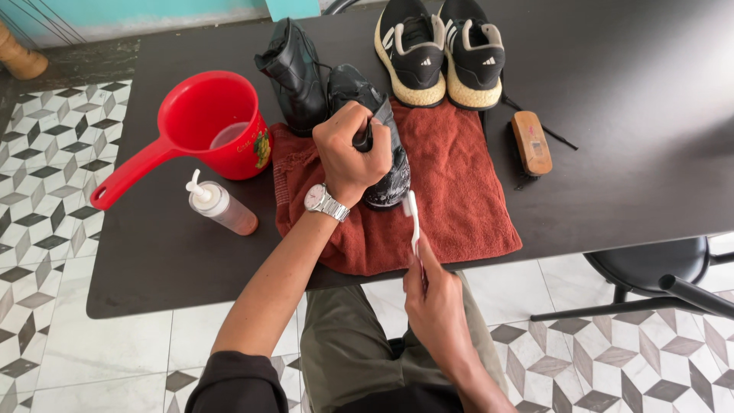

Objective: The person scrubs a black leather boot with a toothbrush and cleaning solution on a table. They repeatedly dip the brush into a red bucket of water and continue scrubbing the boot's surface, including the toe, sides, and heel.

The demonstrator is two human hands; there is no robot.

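On the rust-red towel (459,191) near the table's front edge lay a black boot (382,138), toe toward the person, suds on the toe cap. Left hand (350,153) was clamped over its upper, fingers wrapped shut around the shaft, wristwatch (325,203) showing. Right hand (436,302) pinched a white toothbrush (414,218) by the lower handle, fingers pressed together, bristle end touching the wet toe. Judgement: boot looked fairly light, upper soft and collapsible, sole stiff; wet soapy toe likely slippery, so grip at the dry upper or heel made sense, not the toe. Toothbrush was thin, light and slightly flexible; best held low on the handle. Second black boot (294,73) stood just behind, touching the towel's back edge. Red dipper (202,126) with some water sat left of the towel, pump bottle (222,205) lying just in front of it. Pair of black sneakers (443,50) with pale soles sat at the towel's far edge; wooden brush (531,141) lay right of the towel on the dark table (634,115). Black chair (657,264) stood at lower right.
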